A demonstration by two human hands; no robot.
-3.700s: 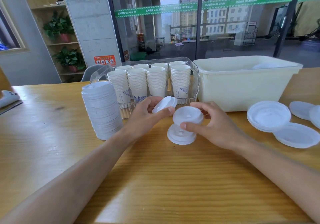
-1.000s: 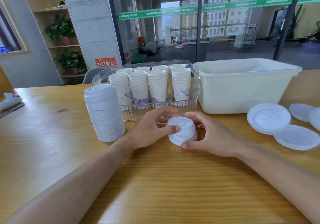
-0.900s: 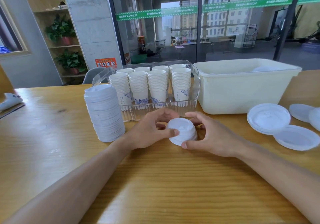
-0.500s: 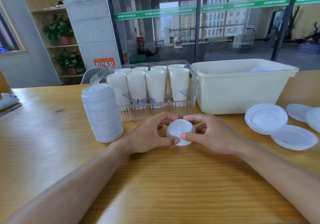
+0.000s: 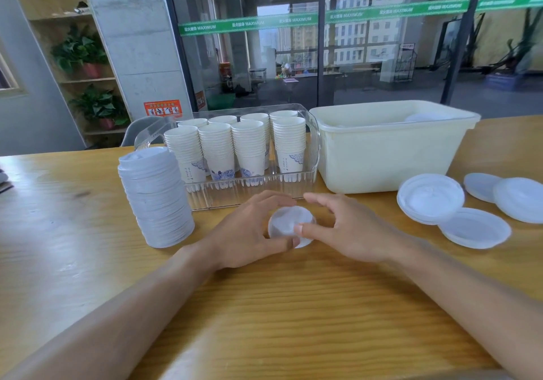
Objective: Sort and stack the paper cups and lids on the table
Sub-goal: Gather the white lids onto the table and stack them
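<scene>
Lids, small stack, flat on table before cup tray, pinched between left hand and right hand, both curled round rim. Tall lid stack off left, nearer left hand.

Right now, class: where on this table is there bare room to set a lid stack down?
Bare wood lies left of the tall lid stack and along the near edge between the forearms. Crowded: between clear cup tray, cream tub and loose lids.
</scene>
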